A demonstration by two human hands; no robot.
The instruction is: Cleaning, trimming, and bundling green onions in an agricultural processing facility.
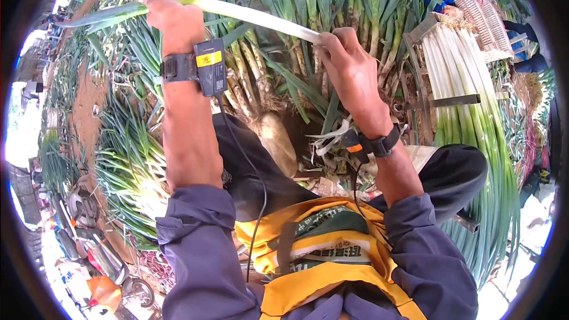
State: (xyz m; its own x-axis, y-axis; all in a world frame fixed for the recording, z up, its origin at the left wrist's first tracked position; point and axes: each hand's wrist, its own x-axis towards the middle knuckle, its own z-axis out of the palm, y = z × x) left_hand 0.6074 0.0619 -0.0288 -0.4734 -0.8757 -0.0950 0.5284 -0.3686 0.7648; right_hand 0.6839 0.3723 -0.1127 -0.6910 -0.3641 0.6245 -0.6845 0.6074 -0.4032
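Observation:
A long green onion (255, 16) stretches across the space in front of me, its white stalk to the right and its green leaves to the left. My left hand (173, 21) is closed around it where the stalk turns green. At the other end, the fingers of my right hand (352, 71) pinch the white tip. Beneath my right wrist hang or lie pale, thin peelings (332, 138). Bundled green onions (379, 6) with dirty, rooted ends lie just beyond my hands. On my right, clean white-stalked green onions (453, 65) are stacked in a metal rack (447, 101).
More loose green onions (133, 166) lie to my left. A white woven basket (479, 15) stands at the far right. Motorbikes (98, 249) are parked at lower left. A yellow apron (332, 281) covers my lap, and cables run from both wrist devices.

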